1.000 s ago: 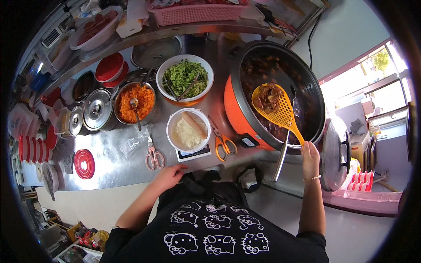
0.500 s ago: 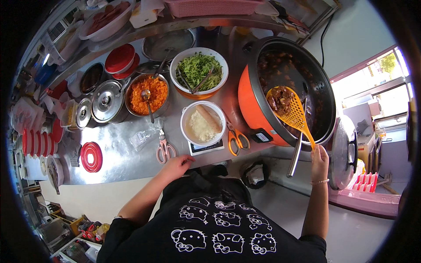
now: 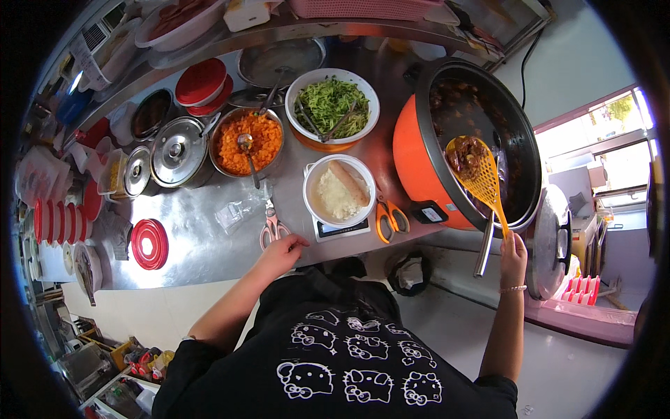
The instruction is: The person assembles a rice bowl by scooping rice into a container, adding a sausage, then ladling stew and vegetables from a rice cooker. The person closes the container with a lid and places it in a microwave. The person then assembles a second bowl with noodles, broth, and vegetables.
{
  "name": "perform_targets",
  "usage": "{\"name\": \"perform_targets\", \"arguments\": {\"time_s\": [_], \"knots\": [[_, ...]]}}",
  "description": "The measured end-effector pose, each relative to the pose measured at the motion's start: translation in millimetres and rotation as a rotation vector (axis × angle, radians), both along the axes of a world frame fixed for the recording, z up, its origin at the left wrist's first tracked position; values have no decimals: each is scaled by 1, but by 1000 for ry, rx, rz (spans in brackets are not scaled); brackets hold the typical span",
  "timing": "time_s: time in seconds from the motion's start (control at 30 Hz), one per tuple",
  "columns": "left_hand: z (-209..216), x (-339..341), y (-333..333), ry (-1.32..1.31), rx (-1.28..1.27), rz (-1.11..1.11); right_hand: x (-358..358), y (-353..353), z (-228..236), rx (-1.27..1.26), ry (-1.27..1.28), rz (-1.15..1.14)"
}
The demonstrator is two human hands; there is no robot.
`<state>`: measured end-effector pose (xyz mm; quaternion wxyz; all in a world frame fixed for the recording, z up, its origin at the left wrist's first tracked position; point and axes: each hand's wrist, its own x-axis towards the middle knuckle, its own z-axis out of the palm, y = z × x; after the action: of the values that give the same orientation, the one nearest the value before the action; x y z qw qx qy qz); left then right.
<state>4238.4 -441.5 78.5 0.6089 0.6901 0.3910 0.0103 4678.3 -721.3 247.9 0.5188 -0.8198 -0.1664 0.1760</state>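
My right hand is closed round the handle of an orange slotted skimmer. Dark brown sauced pieces lie in its bowl, over the big orange pot with a black inside. A metal-handled utensil leans on the pot's rim beside the skimmer. At the table edge my left hand is loosely bent, fingers partly stretched, with nothing seen in it; pink-handled scissors lie just beyond. Between my hands, a white tub with rice and a pale sausage-like piece stands on a scale.
Orange-handled scissors lie right of the tub. Behind stand a bowl of shredded greens, a bowl of diced orange food and lidded metal pots. A red lid lies left; a large pot lid stands right.
The view has shifted slightly, so the table things sit further right. The loaded skimmer remains over the pot in my right hand. My left hand is slightly nearer the pink-handled scissors.
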Motion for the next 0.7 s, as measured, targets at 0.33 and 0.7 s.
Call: {"name": "perform_targets", "arguments": {"time_s": [0.33,0.7], "knots": [[-2,-12,8,-13,-24,17,-46,19,63,200,44,-93],[-14,-16,11,-34,-20,13,-188,81,18,-191,-61,264]]}}
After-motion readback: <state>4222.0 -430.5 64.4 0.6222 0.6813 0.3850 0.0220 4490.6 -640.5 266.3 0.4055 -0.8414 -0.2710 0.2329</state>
